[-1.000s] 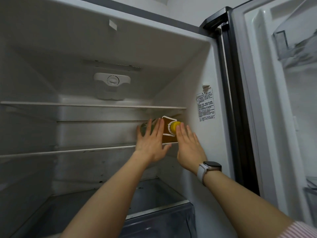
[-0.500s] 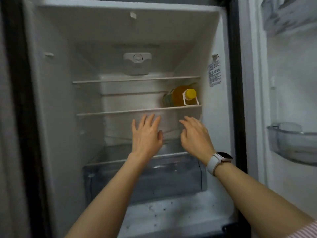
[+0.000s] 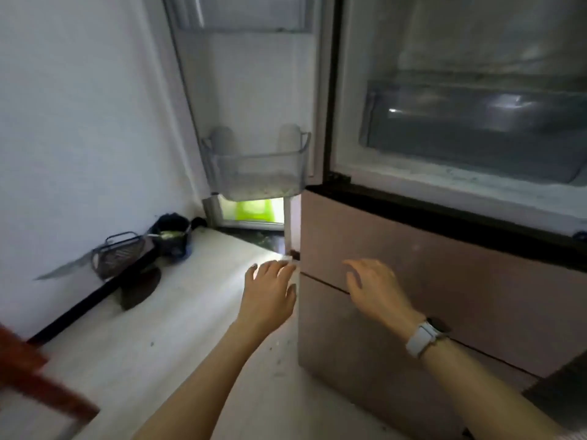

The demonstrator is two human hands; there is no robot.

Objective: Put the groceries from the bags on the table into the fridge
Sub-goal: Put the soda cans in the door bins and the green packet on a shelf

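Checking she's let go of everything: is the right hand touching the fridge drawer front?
Cannot tell. In the head view the open right hand overlaps the pink drawer front, and motion blur hides any gap or contact.

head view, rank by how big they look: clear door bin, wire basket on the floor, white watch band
1. clear door bin
2. wire basket
3. white watch band

The band sits much nearer the camera yet looks smallest, so that order seems safe.

Pale floor (image 3: 178,328) across the lower left of the frame carries a wire basket (image 3: 119,254) and dark pot (image 3: 171,235) by the wall.
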